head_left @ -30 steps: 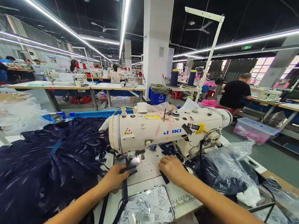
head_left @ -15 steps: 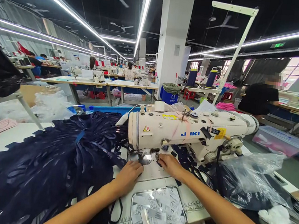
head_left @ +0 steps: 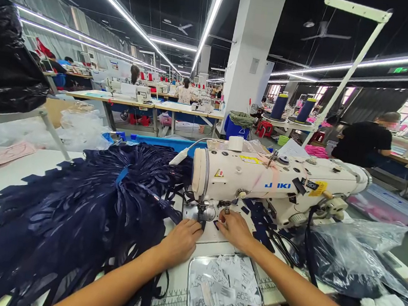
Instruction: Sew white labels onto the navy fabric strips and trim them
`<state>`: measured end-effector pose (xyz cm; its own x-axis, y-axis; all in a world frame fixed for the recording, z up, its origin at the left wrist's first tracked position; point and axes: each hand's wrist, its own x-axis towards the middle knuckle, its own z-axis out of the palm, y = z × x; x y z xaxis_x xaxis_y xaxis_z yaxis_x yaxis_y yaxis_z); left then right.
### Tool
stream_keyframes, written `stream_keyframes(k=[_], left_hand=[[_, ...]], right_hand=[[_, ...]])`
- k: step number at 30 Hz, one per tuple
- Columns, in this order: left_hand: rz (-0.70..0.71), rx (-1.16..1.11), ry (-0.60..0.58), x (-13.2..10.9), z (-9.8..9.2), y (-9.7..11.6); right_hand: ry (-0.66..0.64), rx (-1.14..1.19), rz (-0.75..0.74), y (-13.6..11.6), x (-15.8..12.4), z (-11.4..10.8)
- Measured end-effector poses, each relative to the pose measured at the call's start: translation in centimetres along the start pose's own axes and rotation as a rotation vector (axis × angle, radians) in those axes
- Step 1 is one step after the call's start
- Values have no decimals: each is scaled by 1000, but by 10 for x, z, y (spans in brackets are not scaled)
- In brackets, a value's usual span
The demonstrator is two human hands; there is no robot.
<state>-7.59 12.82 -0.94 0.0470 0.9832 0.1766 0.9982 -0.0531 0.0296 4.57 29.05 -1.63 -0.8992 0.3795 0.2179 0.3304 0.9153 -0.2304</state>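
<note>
A cream JUKI sewing machine [head_left: 277, 183] stands on the white table [head_left: 180, 297]. My left hand [head_left: 182, 241] lies just below its presser foot [head_left: 202, 212], fingers curled down on a narrow navy strip [head_left: 164, 286] that trails off the table's front. My right hand [head_left: 234, 228] sits right of the needle, fingertips pinched on something small and dark I cannot make out. A big heap of navy fabric strips [head_left: 71, 216] fills the table to the left. A metal tray of white labels [head_left: 224, 284] rests between my forearms.
Clear plastic bags with dark cloth [head_left: 347, 257] lie to the right. Two blue thread cones [head_left: 292, 109] stand behind on a stand. A person in a black shirt [head_left: 363, 139] sits at the right; other workers and machine tables line the back. A white pillar [head_left: 250, 55] rises behind.
Both hands have moved up close to the presser foot. My left hand, which held the navy strip upright a second ago, now presses it flat. The view has shifted left and down.
</note>
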Motion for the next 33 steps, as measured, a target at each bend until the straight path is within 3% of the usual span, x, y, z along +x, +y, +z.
stream_keyframes(k=[8,15,25,33], left_hand=[[76,25,46,-11,9,1],[118,110,100,-14,23,-1],[78,60,5,-9,12,0],[20,-36,-60,-6,3,-3]], right_hand=[[-25,-21,-139,-21,4,11],[-69,91,-206,-28,23,17],[-117,298,-149,-16,32,24],[-51,265,-204,-17,27,23]])
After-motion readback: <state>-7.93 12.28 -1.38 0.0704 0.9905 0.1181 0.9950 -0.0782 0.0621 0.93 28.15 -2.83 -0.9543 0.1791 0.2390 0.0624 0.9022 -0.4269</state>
